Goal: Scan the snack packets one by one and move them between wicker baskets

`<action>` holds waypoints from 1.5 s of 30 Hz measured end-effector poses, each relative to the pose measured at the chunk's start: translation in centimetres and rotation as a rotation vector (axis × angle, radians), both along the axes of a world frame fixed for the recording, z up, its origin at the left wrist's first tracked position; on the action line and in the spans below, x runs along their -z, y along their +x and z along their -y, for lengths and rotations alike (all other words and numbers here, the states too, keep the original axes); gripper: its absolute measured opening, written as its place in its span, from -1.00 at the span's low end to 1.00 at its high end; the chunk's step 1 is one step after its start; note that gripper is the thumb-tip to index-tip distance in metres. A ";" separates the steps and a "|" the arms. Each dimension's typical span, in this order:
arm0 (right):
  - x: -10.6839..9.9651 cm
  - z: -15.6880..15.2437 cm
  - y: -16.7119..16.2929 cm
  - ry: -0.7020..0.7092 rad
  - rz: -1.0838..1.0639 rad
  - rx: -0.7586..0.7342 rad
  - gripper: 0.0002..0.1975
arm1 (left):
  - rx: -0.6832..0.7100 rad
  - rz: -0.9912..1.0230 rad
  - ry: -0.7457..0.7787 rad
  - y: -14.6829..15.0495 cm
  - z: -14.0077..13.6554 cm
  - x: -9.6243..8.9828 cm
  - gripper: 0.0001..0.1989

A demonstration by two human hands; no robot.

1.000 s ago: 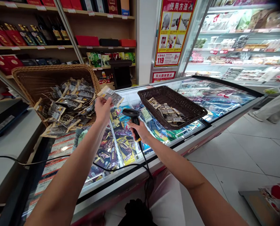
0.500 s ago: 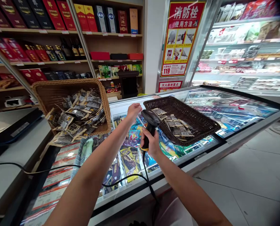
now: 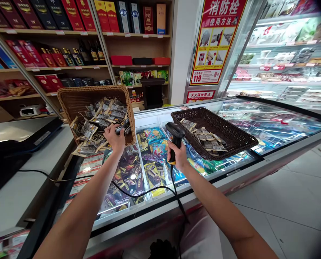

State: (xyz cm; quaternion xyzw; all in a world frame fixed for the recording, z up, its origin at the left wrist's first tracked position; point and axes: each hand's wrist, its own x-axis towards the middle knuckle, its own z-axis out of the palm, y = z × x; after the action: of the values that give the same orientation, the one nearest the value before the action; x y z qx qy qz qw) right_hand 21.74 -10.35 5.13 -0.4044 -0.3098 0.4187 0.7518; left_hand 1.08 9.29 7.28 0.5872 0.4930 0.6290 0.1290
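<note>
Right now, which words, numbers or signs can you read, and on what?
"消防栓": red poster
"使用方法": same poster
"火警电话 119": same poster
"灭火器放置点": red sign below
"沱牌", seemingly: red shelf box
Too small or blurred: packets, price cards, other boxes, freezer wrappers.

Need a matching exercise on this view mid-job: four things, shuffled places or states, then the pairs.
1. Black handheld scanner
2. Light-brown rectangular wicker basket
3. Dark-brown rectangular woven basket
4. Red-and-yellow rectangular poster

A. Tilted, heaped with small beige-and-grey packets
B. Upright behind the white-framed, glass-topped freezer
C. Gripped in the bare right hand
D. On the freezer, few packets inside

Pairs: 1-C, 2-A, 3-D, 4-B
</note>
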 end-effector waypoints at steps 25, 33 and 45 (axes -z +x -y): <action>0.4 0.7 -0.1 -0.144 0.166 -0.364 -0.46 | 0.319 0.500 -0.346 -0.6 5.8 4.2 -0.61; 0.6 0.9 -0.2 -0.186 0.249 -0.489 -0.43 | 0.291 0.520 -0.394 -1.2 5.4 4.9 -0.56; 0.5 1.1 0.0 -0.152 0.385 -0.600 -0.52 | 0.329 0.515 -0.371 -1.0 5.8 4.6 -0.62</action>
State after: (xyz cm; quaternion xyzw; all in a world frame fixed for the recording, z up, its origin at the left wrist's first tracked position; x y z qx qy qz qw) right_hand 21.73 -11.44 4.61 -0.4216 -0.5185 0.5587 0.4912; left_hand 0.12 3.53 2.72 0.4476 0.4489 0.6269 0.4529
